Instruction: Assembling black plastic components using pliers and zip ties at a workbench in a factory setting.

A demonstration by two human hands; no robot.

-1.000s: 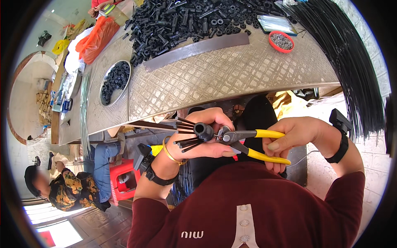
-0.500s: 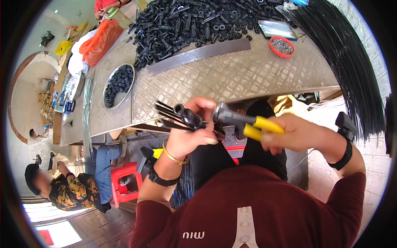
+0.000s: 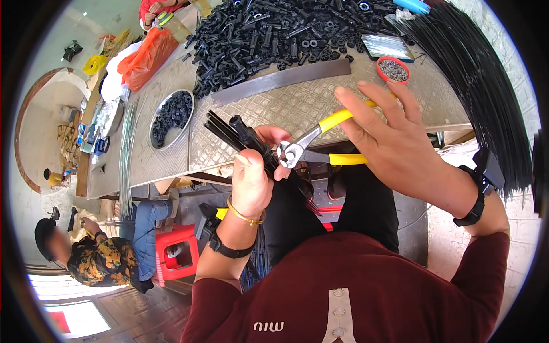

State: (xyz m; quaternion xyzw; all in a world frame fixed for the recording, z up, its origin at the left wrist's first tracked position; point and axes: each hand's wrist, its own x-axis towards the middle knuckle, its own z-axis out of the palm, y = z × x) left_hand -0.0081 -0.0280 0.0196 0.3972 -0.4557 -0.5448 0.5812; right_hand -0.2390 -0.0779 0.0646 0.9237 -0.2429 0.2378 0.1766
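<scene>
My left hand (image 3: 251,186) is closed round a bundle of thin black rods (image 3: 222,132) with a black tubular plastic piece (image 3: 245,132) among them. The rods slant from upper left down past my fingers toward my lap. In my right hand (image 3: 400,137) is a pair of yellow-handled pincers (image 3: 291,153), handles spread wide and fingers stretched along them. The metal head is right beside the left fingers, against or very near the bundle. Whether the jaws hold a rod is hidden.
Black plastic parts (image 3: 257,40) are heaped across the back of the table, behind a flat metal strip (image 3: 286,82). A bowl of black pieces (image 3: 189,117) stands left, a red dish (image 3: 393,59) right. Long black rods (image 3: 486,86) lie far right. A person (image 3: 103,254) sits at left near a red stool (image 3: 163,257).
The pincers' handles have spread apart, and my right hand has moved up with its fingers opening out from a closed grip. My left hand still holds the bundle.
</scene>
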